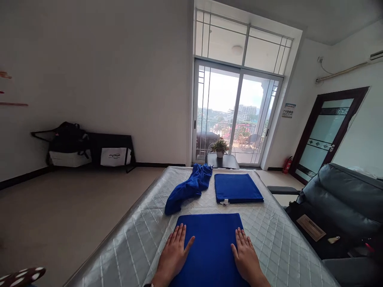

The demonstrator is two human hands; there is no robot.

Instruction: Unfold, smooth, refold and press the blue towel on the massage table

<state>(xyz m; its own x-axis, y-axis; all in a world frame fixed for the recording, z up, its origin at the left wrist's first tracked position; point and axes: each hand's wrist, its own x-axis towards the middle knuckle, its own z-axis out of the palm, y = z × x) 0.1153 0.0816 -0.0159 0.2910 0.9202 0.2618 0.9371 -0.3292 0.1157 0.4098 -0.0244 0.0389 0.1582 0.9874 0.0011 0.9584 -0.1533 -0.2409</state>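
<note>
At the counter's [134, 239] near edge, pressing the left hand [175, 255], fingers spread and gripping nothing, onto the folded blue cloth [211, 243]. Flattening with the right hand [245, 257] too, palm open, empty. Likely risking uneven pressure here: skidding the cloth across the slick counter, skewing the fold, bunching an edge.

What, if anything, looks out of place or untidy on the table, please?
The crumpled blue cloth lies bunched on the table, unlike the neatly folded cloth beside it and the flat cloth under the left hand and right hand.
</note>
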